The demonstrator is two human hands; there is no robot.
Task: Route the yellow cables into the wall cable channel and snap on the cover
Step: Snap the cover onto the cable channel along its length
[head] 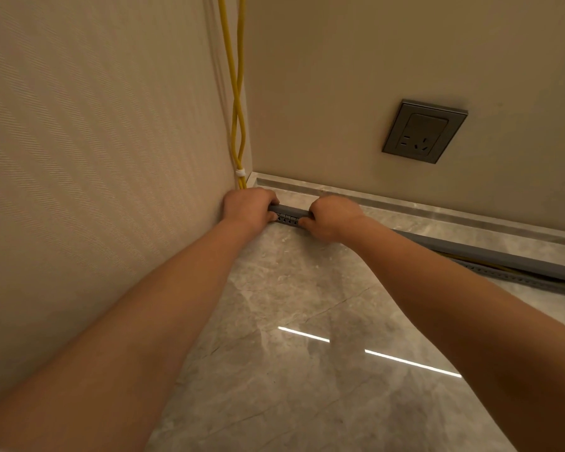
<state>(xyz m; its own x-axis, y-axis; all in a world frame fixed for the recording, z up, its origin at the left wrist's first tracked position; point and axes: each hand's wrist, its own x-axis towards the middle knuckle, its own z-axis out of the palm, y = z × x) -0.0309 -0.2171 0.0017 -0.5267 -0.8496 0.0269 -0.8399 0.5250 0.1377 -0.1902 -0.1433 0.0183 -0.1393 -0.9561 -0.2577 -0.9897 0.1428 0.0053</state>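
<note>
Left hand: left hand [249,203] clamped over the corner end of the grey cover [289,210], fingers curled on top, judged to be pressing it home.
Right hand: right hand [331,216] clamped on the same cover just beside, thumb beneath.
Channel: slotted channel [287,219] shows between the hands; cover sits unseated further right.
Cables: yellow cables [237,93] drop down the corner, tied by a white clip [240,172], entering behind the left hand.
Clearance: side wall [95,158] touches the left hand; floor [307,321] open rightward.
</note>
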